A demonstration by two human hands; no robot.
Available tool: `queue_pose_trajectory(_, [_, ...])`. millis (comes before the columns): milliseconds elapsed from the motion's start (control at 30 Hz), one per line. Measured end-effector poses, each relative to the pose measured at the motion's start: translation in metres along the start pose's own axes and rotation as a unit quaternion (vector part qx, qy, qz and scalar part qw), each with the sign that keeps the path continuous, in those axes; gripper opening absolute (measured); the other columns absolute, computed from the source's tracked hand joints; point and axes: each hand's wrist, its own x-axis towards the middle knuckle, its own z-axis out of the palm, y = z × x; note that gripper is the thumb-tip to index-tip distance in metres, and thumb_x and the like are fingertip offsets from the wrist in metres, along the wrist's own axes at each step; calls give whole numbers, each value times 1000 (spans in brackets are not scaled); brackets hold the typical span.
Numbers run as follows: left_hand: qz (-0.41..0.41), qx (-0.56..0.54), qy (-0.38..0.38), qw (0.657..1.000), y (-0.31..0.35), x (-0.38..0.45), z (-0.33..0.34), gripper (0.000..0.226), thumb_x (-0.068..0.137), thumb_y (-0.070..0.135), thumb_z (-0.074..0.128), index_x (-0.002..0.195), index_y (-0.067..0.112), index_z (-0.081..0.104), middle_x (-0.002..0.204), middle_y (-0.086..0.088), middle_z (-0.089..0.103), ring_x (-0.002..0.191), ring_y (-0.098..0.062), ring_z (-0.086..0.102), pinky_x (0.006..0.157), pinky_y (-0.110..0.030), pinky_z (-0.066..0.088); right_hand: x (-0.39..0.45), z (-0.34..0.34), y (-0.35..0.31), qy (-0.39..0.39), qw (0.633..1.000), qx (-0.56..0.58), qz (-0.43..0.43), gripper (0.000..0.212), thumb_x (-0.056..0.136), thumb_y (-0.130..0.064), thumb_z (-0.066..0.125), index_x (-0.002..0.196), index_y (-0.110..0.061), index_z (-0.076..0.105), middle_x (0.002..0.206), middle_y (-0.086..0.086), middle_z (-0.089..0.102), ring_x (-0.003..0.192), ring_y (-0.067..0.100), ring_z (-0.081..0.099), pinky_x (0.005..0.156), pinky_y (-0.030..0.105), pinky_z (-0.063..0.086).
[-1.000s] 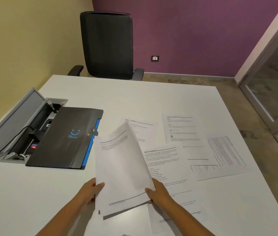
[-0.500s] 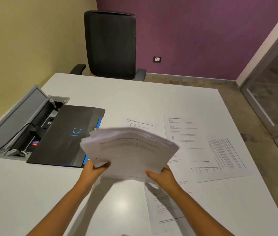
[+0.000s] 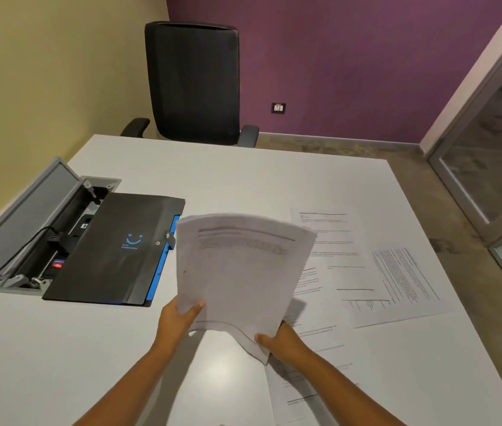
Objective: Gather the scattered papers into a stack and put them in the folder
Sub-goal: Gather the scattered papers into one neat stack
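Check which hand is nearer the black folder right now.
Left. The left hand grips the held papers at their lower left corner, just right of the black folder. The right hand grips the lower right corner, farther off.

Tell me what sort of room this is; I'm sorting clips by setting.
Probably an office meeting room: a white table with an open grey cable box, a black mesh office chair, and printed paper sheets.
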Motion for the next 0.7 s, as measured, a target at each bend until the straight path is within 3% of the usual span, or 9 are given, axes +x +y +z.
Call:
queue_pose_trajectory(133, [11, 24, 69, 997, -5, 4, 1, 43, 83, 22, 65, 119, 3, 52, 103, -5, 55, 97, -28, 54, 85, -39, 48, -4, 3, -8, -9, 999, -9, -37, 45, 90, -29, 57, 131, -13, 51, 130, 3, 58, 116, 16, 55, 89, 18, 43])
queue_pose_trajectory(267, [-21, 83, 109, 990, -16, 9, -2, 43, 85, 27, 63, 116, 1, 52, 109, -15, 60, 93, -29, 54, 89, -46, 48, -4, -4, -12, -1, 999, -20, -49, 38, 90, -29, 58, 124, -12, 57, 118, 1, 63, 105, 15, 60, 84, 18, 47])
queue_pose_trajectory(367, [-50, 111, 115, 986, -25, 12, -1, 41, 86, 29, 61, 113, 0, 53, 110, -19, 60, 90, -30, 53, 89, -49, 47, -3, -11, -11, 2, 998, -49, -50, 12, 91, -33, 56, 88, -23, 61, 83, -11, 61, 72, 3, 56, 59, 13, 42])
queue_pose_trajectory(400, [-60, 120, 114, 984, -28, 13, -1, 41, 86, 29, 61, 113, 0, 52, 110, -20, 60, 89, -30, 52, 90, -50, 47, -3, -14, -11, 16, 997, -54, -54, 16, 91, -34, 55, 79, -25, 59, 76, -13, 57, 67, 2, 52, 59, 16, 40])
queue_pose_trajectory(433, [-70, 129, 111, 983, -31, 14, -3, 40, 86, 30, 61, 112, 0, 52, 110, -21, 60, 89, -30, 52, 90, -50, 47, -3, -19, -10, 33, 996, -57, -55, 16, 92, -33, 55, 79, -24, 60, 77, -12, 57, 70, 4, 54, 64, 19, 42])
queue_pose_trajectory(533, [-98, 147, 101, 979, -43, 17, -10, 42, 86, 30, 60, 113, -1, 52, 110, -22, 60, 86, -28, 49, 90, -50, 46, -7, -35, 0, 106, 985, -122, -65, 26, 92, -29, 53, 114, -17, 63, 111, -4, 63, 105, 12, 58, 89, 24, 46])
queue_pose_trajectory(600, [-113, 157, 100, 976, -48, 18, -16, 44, 85, 31, 61, 113, -2, 52, 111, -23, 61, 86, -30, 50, 89, -50, 46, -10, -47, 14, 166, 961, -211, -69, 31, 92, -30, 53, 120, -19, 59, 123, -2, 58, 115, 14, 50, 96, 28, 43])
queue_pose_trajectory(700, [-120, 161, 101, 974, -49, 20, -21, 45, 86, 29, 60, 116, -2, 50, 114, -24, 60, 97, -39, 56, 89, -50, 45, -14, -71, 32, 256, 946, -193, -44, 32, 90, -27, 57, 120, -18, 58, 128, 0, 55, 118, 18, 47, 98, 32, 43])
